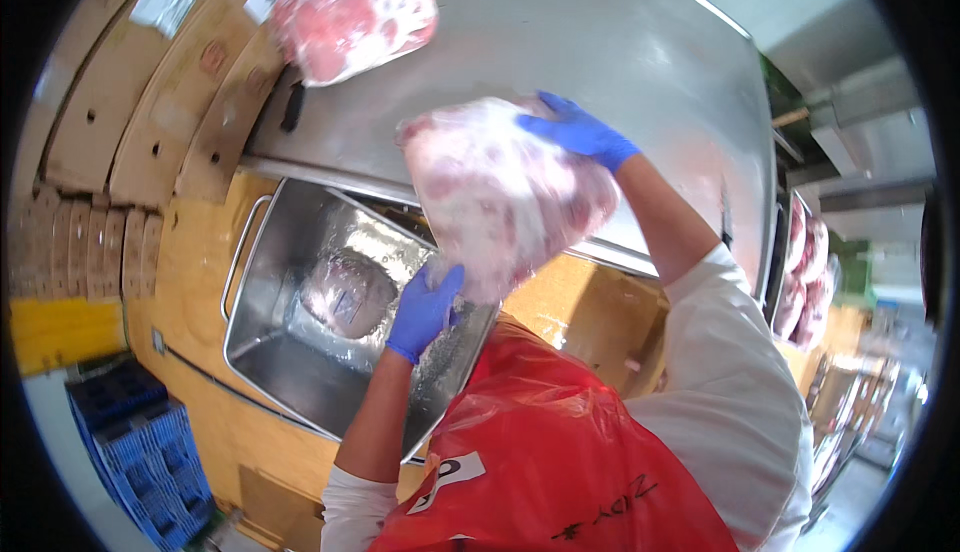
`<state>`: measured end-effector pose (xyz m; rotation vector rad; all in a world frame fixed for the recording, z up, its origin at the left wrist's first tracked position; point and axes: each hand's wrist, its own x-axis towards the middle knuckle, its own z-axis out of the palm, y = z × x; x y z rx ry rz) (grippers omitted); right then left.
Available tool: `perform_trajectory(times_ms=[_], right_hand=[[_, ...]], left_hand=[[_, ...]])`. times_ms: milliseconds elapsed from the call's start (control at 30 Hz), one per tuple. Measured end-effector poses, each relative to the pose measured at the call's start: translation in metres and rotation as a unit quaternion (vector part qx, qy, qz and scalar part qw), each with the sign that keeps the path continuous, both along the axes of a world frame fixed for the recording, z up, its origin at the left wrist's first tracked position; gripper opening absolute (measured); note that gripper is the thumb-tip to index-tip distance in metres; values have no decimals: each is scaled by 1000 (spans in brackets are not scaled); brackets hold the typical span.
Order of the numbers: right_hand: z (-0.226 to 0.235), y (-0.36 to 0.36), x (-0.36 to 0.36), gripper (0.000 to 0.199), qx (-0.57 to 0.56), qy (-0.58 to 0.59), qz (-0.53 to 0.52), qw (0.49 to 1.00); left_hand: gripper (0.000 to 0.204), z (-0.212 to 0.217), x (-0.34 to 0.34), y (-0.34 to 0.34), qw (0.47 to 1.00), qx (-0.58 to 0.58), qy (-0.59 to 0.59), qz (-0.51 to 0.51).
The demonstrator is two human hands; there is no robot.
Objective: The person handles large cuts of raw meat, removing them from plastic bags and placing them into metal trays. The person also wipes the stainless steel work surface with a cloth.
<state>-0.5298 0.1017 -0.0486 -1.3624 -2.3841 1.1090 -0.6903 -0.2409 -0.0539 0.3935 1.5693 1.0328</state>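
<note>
Head view: left hand (424, 308) and right hand (577, 132), grips closed on clear-wrapped pink meat package (505, 197).

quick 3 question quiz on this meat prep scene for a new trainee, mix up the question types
1. True or false: both hands grip the big bag of frozen meat.
2. Multiple choice: what sits directly below the held bag? A) a blue crate B) a steel tub C) a cardboard box
3. Fill in: a second bag of meat lies on the steel ____.

Key
1. True: the left hand pinches its lower end and the right hand grips its top.
2. B: the steel tub, with crumpled clear plastic inside, is underneath; the blue crates stand off to the left.
3. Table: the stainless table.
</note>
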Motion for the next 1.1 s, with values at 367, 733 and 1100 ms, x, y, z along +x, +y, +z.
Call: perform_trajectory(times_ms=[367, 733, 1100], right_hand=[[23, -162, 37, 90, 221, -77, -1, 972], [-12, -104, 143, 15, 271, 78, -175, 943], [18, -133, 218, 16, 289, 235, 121, 920]], left_hand=[[26, 47, 79, -6, 948, 98, 110, -283], [49, 5, 84, -66, 936, 188, 205, -213], [71, 51, 129, 73, 670, 277, 659, -199]])
